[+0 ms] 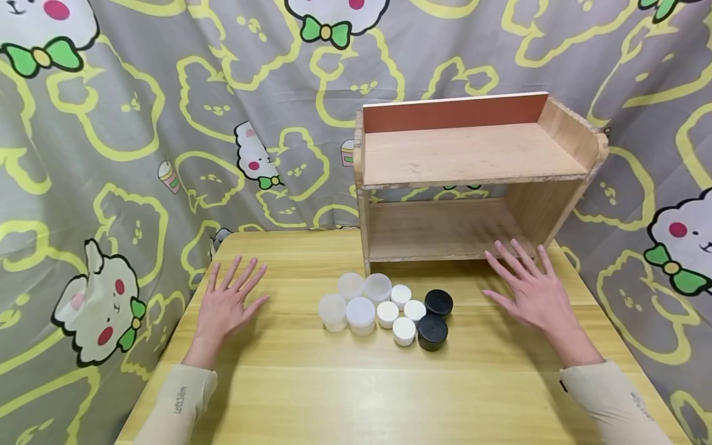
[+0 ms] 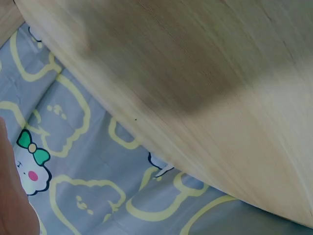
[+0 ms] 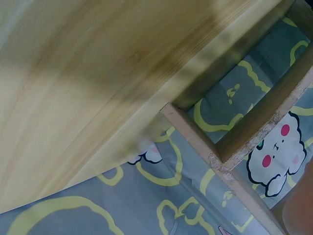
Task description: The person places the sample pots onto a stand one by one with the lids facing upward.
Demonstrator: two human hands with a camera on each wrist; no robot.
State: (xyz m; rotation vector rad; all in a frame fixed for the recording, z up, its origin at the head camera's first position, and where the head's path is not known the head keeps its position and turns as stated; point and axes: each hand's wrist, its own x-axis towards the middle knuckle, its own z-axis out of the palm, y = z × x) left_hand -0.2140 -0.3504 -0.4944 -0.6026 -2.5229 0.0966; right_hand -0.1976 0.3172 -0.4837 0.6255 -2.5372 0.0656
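My left hand (image 1: 225, 304) is spread out, palm down, over the left part of the wooden table, holding nothing. My right hand (image 1: 531, 295) is likewise spread on the right, its fingertips in front of the lower shelf in the head view. Between the hands stands a cluster of small round containers: several translucent white jars (image 1: 361, 316) on the left, several smaller white jars (image 1: 403, 331) in the middle, and two black jars (image 1: 432, 332) on the right. The right hand is nearest the black ones. Each wrist view catches only a blurred bit of hand at its edge.
A two-tier wooden shelf (image 1: 473, 151) stands at the table's back right, with bare boards. The wooden table (image 1: 356, 395) has rounded back corners. A grey curtain (image 1: 183, 117) with yellow cartoon outlines hangs behind and at both sides.
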